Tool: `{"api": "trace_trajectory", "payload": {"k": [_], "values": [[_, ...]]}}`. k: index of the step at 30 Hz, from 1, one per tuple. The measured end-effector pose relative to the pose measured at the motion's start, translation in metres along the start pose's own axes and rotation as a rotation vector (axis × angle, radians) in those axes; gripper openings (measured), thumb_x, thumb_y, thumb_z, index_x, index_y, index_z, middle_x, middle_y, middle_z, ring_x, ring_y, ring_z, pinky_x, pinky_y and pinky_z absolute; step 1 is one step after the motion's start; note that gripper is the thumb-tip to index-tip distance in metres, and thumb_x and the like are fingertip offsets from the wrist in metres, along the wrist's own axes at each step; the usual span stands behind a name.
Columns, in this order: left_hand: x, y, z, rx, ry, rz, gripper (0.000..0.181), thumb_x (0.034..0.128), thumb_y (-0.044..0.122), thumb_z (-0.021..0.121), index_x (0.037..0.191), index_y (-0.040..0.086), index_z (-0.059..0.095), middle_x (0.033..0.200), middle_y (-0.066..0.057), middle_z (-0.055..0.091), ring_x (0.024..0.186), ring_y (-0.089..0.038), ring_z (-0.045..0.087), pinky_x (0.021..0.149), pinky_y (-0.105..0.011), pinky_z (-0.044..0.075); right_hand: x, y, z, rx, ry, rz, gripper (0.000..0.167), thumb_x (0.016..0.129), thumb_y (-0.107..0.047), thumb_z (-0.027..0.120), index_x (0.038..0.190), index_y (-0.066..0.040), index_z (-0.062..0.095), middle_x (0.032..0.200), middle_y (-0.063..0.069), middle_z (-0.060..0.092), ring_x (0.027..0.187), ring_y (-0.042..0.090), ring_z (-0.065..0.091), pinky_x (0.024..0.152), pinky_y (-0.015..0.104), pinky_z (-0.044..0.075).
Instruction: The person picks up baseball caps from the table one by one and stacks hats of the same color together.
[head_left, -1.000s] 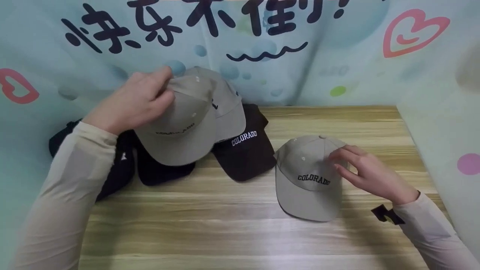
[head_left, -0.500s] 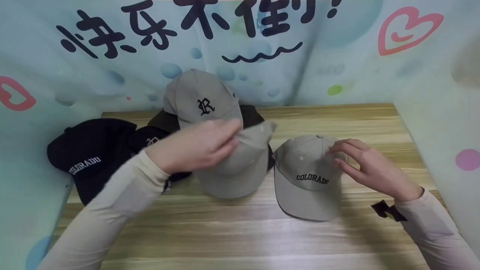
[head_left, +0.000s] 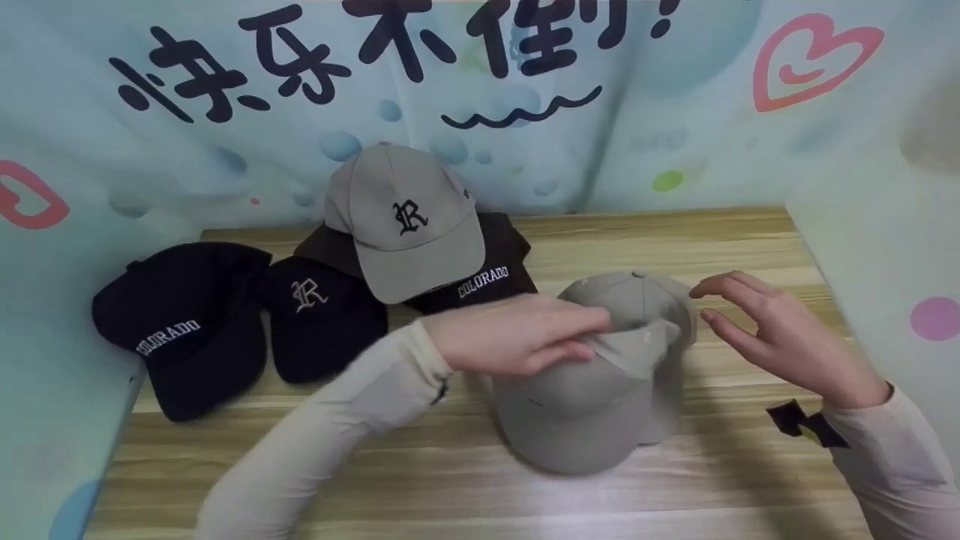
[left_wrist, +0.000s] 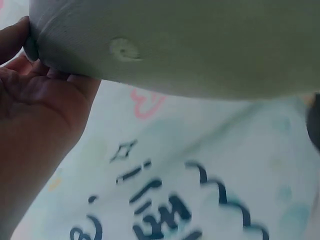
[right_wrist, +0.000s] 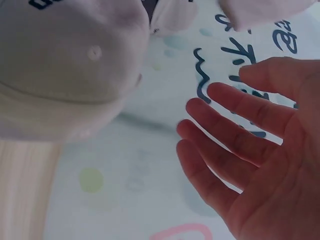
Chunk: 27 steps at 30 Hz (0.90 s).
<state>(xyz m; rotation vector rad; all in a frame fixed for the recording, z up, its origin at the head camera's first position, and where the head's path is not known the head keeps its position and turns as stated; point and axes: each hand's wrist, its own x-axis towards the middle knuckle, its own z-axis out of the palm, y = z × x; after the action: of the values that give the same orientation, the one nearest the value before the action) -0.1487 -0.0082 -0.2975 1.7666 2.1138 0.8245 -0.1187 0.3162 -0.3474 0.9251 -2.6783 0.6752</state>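
Note:
My left hand [head_left: 525, 334] pinches a grey baseball cap [head_left: 574, 416] by its crown. The cap hangs in front of a second grey cap [head_left: 637, 292] on the table and hides most of its front. In the left wrist view the thumb and fingers of the left hand [left_wrist: 45, 110] hold the edge of the cap [left_wrist: 200, 50], near a stitched eyelet. To the right of the second cap is my right hand [head_left: 787, 337], its fingers loosely bent and holding nothing. The right wrist view has this hand [right_wrist: 250, 145] apart from the grey cap [right_wrist: 65, 65].
At the left lie a navy COLORADO cap [head_left: 180, 322] and a navy cap with an R [head_left: 322, 330]. A light grey R cap [head_left: 412, 217] rests over a dark brown COLORADO cap [head_left: 487, 281]. A printed cloth [head_left: 675, 112] closes off the wooden table's [head_left: 637, 232] back.
My left hand has carried the grey cap rightward, from over the left caps to the second grey cap. My right hand has drawn off that second cap slightly to the right.

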Motion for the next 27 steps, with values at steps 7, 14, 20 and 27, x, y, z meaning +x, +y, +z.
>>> {"api": "trace_trajectory", "payload": {"k": [7,14,20,27], "values": [[0.054,-0.018,0.031,-0.087,-0.091,-0.002,0.017,0.1015,0.019,0.049,0.108,0.003,0.050,0.085,-0.004,0.049,0.074,-0.013,0.049,0.070,-0.020,0.039,-0.008,-0.004,-0.013,-0.025,0.021,0.006,0.033,0.085,0.005,0.067,0.115,-0.009,0.063,0.110,0.000,0.064,0.091,0.010,0.059,0.071,0.019,0.041],[0.095,-0.051,0.043,-0.097,-0.037,-0.104,0.024,0.0998,0.021,0.054,0.116,0.004,0.058,0.101,-0.003,0.059,0.087,-0.009,0.050,0.080,-0.017,0.038,-0.010,-0.010,-0.018,-0.033,0.028,-0.006,0.032,0.086,0.003,0.066,0.116,-0.009,0.063,0.111,0.000,0.063,0.097,0.011,0.058,0.070,0.021,0.043],[0.114,-0.075,0.055,-0.030,0.034,-0.261,0.032,0.0970,0.030,0.060,0.120,0.008,0.061,0.106,0.000,0.061,0.092,-0.009,0.048,0.081,-0.019,0.036,-0.006,-0.013,-0.013,-0.005,0.020,-0.016,0.031,0.087,0.003,0.066,0.115,-0.009,0.063,0.110,0.000,0.064,0.096,0.011,0.058,0.072,0.021,0.043],[0.113,-0.076,0.071,0.349,-0.111,-0.450,0.094,0.0759,0.070,0.065,0.148,0.020,0.033,0.122,0.000,0.038,0.117,-0.017,0.027,0.097,-0.037,0.022,-0.007,-0.010,-0.006,0.025,0.018,0.007,0.034,0.084,0.006,0.067,0.115,-0.008,0.065,0.110,-0.001,0.065,0.095,0.012,0.060,0.077,0.017,0.041]]}}
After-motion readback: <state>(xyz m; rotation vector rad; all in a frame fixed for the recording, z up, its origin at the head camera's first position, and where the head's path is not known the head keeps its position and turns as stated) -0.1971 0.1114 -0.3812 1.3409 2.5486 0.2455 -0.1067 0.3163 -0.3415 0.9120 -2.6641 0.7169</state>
